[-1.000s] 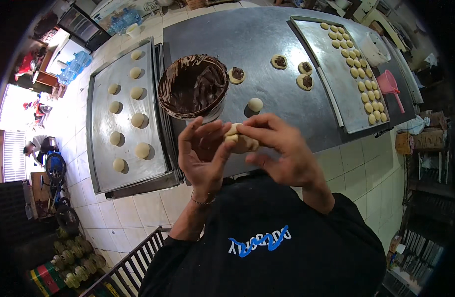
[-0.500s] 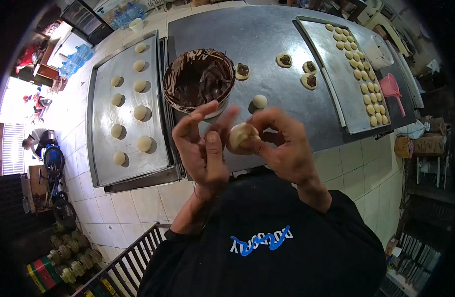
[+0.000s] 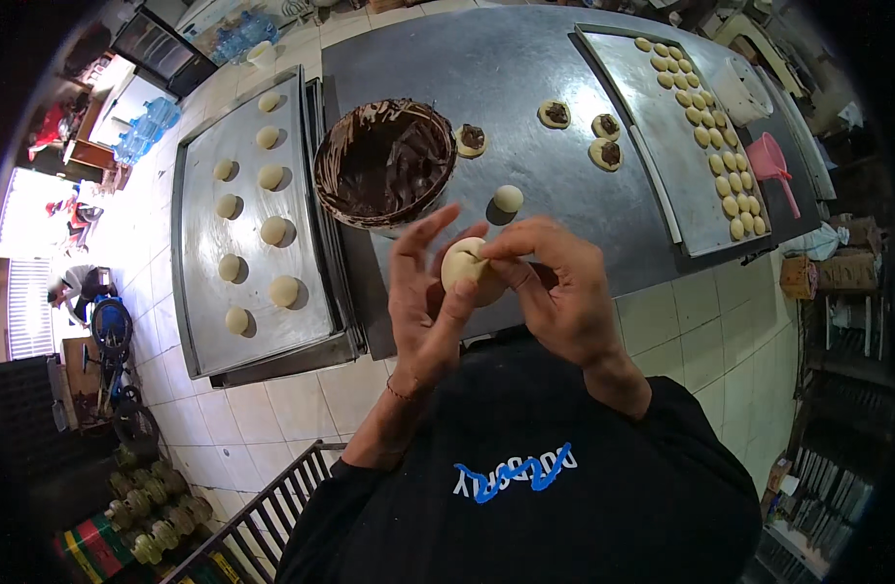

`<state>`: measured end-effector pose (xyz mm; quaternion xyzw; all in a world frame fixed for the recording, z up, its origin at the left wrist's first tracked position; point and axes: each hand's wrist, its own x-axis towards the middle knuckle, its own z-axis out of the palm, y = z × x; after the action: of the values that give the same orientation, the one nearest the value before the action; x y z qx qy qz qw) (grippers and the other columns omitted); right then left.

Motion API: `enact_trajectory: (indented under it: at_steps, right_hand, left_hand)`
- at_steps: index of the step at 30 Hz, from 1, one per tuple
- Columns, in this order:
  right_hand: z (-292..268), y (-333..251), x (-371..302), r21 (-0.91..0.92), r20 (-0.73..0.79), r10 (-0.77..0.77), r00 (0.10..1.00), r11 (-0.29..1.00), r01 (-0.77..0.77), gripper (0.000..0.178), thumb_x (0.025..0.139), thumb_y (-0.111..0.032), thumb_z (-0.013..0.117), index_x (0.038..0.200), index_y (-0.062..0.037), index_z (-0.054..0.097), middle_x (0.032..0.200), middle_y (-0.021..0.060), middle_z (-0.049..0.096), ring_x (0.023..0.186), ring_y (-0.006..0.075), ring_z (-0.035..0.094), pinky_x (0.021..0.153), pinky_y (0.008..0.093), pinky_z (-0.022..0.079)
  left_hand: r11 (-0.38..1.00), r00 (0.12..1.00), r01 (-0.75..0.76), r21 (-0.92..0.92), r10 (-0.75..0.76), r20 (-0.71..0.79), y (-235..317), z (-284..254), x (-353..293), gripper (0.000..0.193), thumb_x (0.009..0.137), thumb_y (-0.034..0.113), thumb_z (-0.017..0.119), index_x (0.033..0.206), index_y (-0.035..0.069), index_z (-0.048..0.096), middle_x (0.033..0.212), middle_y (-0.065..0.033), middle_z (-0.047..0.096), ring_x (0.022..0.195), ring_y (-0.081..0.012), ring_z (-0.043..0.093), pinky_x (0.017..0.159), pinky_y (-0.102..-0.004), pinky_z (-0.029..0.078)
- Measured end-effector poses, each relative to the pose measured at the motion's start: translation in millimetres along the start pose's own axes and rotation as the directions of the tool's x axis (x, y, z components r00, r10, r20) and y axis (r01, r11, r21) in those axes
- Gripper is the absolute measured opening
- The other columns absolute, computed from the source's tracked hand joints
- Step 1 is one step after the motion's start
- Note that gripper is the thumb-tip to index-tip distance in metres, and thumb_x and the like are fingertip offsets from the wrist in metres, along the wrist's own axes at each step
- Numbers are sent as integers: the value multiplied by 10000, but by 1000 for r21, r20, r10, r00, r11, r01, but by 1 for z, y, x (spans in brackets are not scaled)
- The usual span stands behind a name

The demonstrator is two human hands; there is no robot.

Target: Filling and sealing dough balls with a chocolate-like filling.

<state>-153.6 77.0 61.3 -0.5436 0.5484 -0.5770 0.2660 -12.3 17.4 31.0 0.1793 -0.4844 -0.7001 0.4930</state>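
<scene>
Both hands are at one pale dough ball (image 3: 463,263), held just past the table's near edge. My left hand (image 3: 423,302) cradles it from the left, its thumb against the near side and some fingers raised. With thumb and forefinger, my right hand (image 3: 554,282) pinches the dough's upper right edge, where a small fold shows. Any filling inside is hidden. Beyond my hands a smooth dough ball (image 3: 508,199) lies on the steel table (image 3: 506,68). A bucket of dark chocolate paste (image 3: 394,180) stands at the left, beside a flattened dough piece topped with paste (image 3: 472,140).
Several dough balls sit spaced out on a metal tray (image 3: 199,311) at the left. More paste-topped dough pieces (image 3: 554,114) lie farther back. On the right, another tray (image 3: 652,146) carries rows of small dough pieces, with a pink dipper (image 3: 769,158) and white bucket (image 3: 742,92) beyond.
My left hand has come in around the dough ball, which has turned and shifted slightly. My right fingers have moved from around its side to a pinch on its upper edge.
</scene>
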Motion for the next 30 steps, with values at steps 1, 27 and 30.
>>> enact_trajectory:
  at_steps: [1, 27, 30]
  right_hand:
    - [-3, 2, 1, -135, 50, -105, 993, 985, 111, 146, 857, -38, 665, 1000, -10, 667, 1018, 127, 634, 839, 225, 671, 713, 310, 575]
    - [-57, 83, -19, -112, -84, 374, 924, 918, -382, 261, 857, 6, 633, 1115, -7, 594, 1043, 172, 653, 984, 280, 661, 729, 338, 560]
    - [-75, 93, -14, -78, -318, 296, 901, 938, -337, 339, 868, 28, 610, 1202, -12, 572, 1177, 174, 605, 1050, 278, 636, 728, 335, 561]
  left_hand:
    - [994, 998, -60, 91, 62, -26, -2, 0, 1, 353, 943, 131, 597, 1236, -31, 484, 1287, -165, 503, 1207, -197, 493, 976, -331, 444]
    - [199, 261, 944, -265, -939, 225, -93, 18, 71, 238, 964, 285, 551, 1052, 64, 566, 880, -50, 626, 663, -153, 614, 479, -244, 464]
    - [636, 643, 755, 160, -766, 6, -150, 42, 92, 287, 903, 201, 616, 1090, 11, 510, 993, -101, 597, 752, -163, 604, 589, -311, 508]
